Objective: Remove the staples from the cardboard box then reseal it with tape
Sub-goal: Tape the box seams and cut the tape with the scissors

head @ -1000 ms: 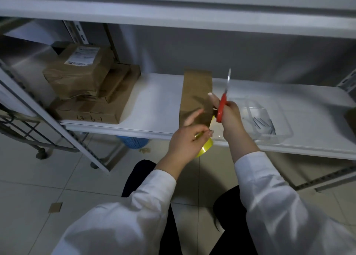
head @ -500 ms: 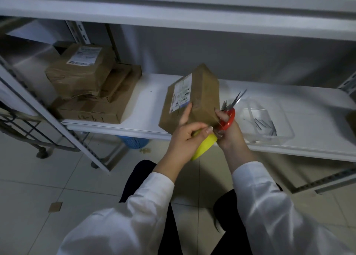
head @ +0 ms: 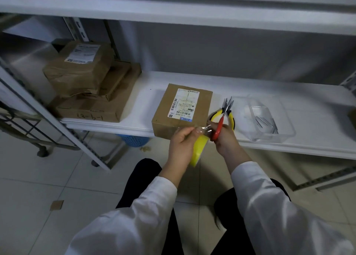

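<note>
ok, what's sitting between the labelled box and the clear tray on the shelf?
Head view: yellow-handled pliers lie on the shelf between box and tray; the right hand holds red scissors in front of them.

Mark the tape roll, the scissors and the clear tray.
tape roll (head: pixel 198 152): head view, its yellow outer face.
scissors (head: pixel 218 129): head view, red handle.
clear tray (head: pixel 275 136): head view, near rim.

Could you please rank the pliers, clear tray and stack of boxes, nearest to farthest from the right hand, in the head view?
1. Yellow pliers, just behind the right hand.
2. The clear tray, to its right.
3. The stack of boxes, far left.
</note>
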{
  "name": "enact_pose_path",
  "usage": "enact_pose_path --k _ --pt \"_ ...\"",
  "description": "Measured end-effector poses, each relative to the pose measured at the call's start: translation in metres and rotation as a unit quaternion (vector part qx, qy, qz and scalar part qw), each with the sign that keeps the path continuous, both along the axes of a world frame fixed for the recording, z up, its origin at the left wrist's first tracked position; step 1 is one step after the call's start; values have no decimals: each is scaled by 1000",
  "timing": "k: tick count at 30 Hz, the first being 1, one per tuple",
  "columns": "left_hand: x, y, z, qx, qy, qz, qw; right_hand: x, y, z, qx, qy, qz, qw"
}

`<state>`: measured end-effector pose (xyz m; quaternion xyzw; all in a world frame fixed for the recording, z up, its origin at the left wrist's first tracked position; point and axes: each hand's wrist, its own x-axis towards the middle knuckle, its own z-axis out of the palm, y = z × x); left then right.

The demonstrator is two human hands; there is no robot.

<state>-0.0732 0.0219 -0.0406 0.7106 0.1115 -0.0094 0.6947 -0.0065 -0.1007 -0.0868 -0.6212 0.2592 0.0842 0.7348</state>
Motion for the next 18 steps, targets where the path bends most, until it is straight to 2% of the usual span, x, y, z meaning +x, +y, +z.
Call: enact_pose_path --k 3,6,11,18 --pt "-1 1 -4 -8 65 52 997 -2 -2 6 36 -33 6 999" --pt "0 4 -9 20 97 64 993 -6 -3 16 31 -56 -2 998" --pt "6 1 -12 38 118 71 990 -13 -6 27 -16 -77 5 997" --pt "16 -7 -8 60 134 69 987 -12 -1 26 -118 -50 47 991"
